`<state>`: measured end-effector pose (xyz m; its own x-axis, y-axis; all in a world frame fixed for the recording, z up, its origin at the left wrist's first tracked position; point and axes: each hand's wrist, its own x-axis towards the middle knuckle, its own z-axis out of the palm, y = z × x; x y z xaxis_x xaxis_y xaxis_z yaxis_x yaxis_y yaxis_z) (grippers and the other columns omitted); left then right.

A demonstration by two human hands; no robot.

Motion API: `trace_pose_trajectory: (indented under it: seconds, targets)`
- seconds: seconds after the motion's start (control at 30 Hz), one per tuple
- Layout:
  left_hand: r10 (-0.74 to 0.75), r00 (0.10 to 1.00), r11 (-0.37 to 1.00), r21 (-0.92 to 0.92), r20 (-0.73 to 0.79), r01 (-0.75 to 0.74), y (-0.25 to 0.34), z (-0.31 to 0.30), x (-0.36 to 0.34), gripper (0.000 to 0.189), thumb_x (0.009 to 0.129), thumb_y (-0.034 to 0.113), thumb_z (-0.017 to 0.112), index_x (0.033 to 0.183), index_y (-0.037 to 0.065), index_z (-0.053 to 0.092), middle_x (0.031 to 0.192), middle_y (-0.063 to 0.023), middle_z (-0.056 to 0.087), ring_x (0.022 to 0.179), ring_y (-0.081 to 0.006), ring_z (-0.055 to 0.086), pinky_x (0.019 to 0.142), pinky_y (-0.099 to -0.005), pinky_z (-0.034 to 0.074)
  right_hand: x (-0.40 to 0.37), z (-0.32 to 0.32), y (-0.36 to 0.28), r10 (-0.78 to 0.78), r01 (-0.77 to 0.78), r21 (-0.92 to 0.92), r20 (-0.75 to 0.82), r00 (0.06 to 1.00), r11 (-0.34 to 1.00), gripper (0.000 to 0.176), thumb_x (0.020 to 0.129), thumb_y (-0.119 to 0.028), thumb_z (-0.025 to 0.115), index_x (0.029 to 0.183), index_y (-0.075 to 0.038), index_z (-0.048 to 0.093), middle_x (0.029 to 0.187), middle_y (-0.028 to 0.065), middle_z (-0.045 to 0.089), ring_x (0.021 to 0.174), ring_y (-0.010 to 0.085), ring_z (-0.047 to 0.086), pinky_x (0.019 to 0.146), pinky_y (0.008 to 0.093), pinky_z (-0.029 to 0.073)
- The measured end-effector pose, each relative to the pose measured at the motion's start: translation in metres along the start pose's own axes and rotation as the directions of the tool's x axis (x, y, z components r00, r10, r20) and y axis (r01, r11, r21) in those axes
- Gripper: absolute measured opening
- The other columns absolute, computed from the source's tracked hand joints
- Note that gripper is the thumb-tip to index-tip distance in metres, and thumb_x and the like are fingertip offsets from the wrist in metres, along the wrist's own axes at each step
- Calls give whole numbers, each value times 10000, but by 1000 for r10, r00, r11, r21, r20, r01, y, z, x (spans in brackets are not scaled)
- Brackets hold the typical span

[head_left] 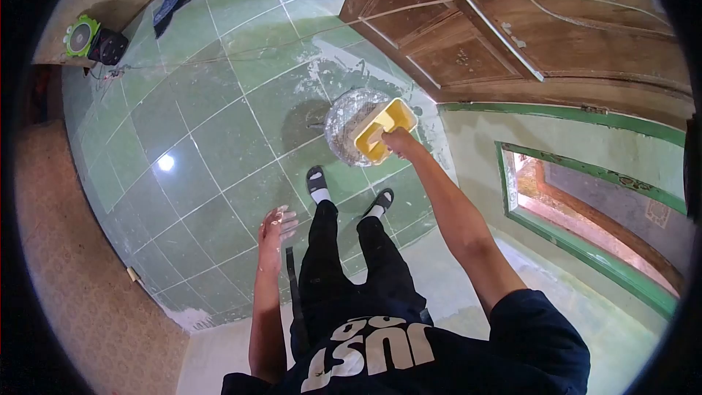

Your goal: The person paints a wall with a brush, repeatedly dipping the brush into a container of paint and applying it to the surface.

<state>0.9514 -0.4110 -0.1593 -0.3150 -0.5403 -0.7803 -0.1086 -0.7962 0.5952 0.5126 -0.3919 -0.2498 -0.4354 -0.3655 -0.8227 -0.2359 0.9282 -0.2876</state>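
The yellow tub sits above the grey bucket, at twelve o'clock from the feet on the green tiled floor. The right hand grips the tub's five o'clock rim, fingers curled tight around it. At seven o'clock the left hand holds nothing, its fingers loosely together and smeared white.

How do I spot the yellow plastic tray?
Find the brown wooden door, top right. Below its left corner, over a round grey basin, the right hand holds the rectangular yellow plastic tray, the only yellow thing there.
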Motion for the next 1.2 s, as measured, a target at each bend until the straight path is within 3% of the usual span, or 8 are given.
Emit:
trace_pose_trajectory:
  seconds: [0.07, 0.2, 0.27, 0.3, 0.37, 0.47, 0.67, 1.2]
  targets:
    - [19, 1000, 1000, 2, 20, -19, 10, 6, -1, 506, 999, 413, 499, 1339, 41, 551, 1204, -150, 663, 1070, -265, 653, 925, -419, 493, -28, -13, 7, -78, 74, 127, 27, 997, 989, 326, 876, -359, 616, 906, -35, 636, 640, 58, 559, 454, 146, 484, 412, 316, 408]
    - [44, 997, 999, 4, 66, -44, 20, 9, 12, 478, 1011, 390, 491, 1337, 45, 547, 1211, -145, 661, 1069, -260, 651, 928, -422, 490, -81, -18, 17, -94, 94, 132, -7, 996, 987, 292, 903, -326, 613, 940, -37, 625, 668, 44, 564, 490, 128, 503, 421, 302, 412]
    - [53, 995, 999, 2, 90, -53, 17, 13, 15, 475, 1010, 390, 494, 1333, 47, 551, 1206, -141, 663, 1068, -256, 650, 925, -415, 491, -86, -6, 49, -270, 279, 67, -118, 956, 958, 288, 947, -283, 563, 1026, -8, 595, 816, 206, 661, 686, 339, 664, 620, 466, 514]
    - [55, 993, 998, 2, 106, -55, 17, 13, 17, 471, 1009, 390, 497, 1329, 49, 554, 1202, -137, 665, 1066, -253, 650, 922, -408, 493, -86, 4, 65, -269, 279, 70, -124, 955, 958, 288, 947, -283, 563, 1026, -8, 595, 816, 206, 661, 686, 339, 664, 620, 466, 514]
    - [44, 992, 999, 11, 116, -46, 18, 17, 17, 483, 996, 396, 511, 1329, 49, 559, 1197, -133, 668, 1069, -251, 652, 923, -401, 498, -88, 25, 95, -552, 472, -295, -329, 766, 831, 245, 1009, -253, 512, 1150, -54, 482, 858, 256, 651, 737, 449, 644, 632, 523, 495]
    - [21, 993, 999, 36, 116, -26, 19, 23, 12, 485, 984, 390, 526, 1326, 48, 565, 1186, -128, 673, 1066, -248, 656, 923, -393, 503, -115, 36, 98, -391, 337, -217, -302, 869, 916, 246, 1025, -232, 477, 1203, -69, 432, 940, 323, 629, 892, 541, 592, 748, 593, 461]
    - [23, 995, 997, 77, 95, -30, 23, 20, 10, 463, 991, 373, 530, 1320, 49, 568, 1173, -127, 677, 1049, -241, 660, 914, -391, 504, -126, 52, 105, -332, 301, -140, -379, 864, 943, 236, 1037, -262, 433, 1220, -113, 436, 1097, 268, 637, 941, 518, 604, 771, 598, 476]
    - [53, 990, 992, 108, 129, -67, 21, 28, -1, 473, 996, 389, 522, 1320, 48, 574, 1170, -122, 674, 1043, -220, 649, 886, -377, 498, -123, 65, 121, -359, 328, -146, -411, 838, 933, 235, 1046, -255, 407, 1230, -110, 414, 1126, 282, 620, 959, 527, 596, 798, 605, 477]
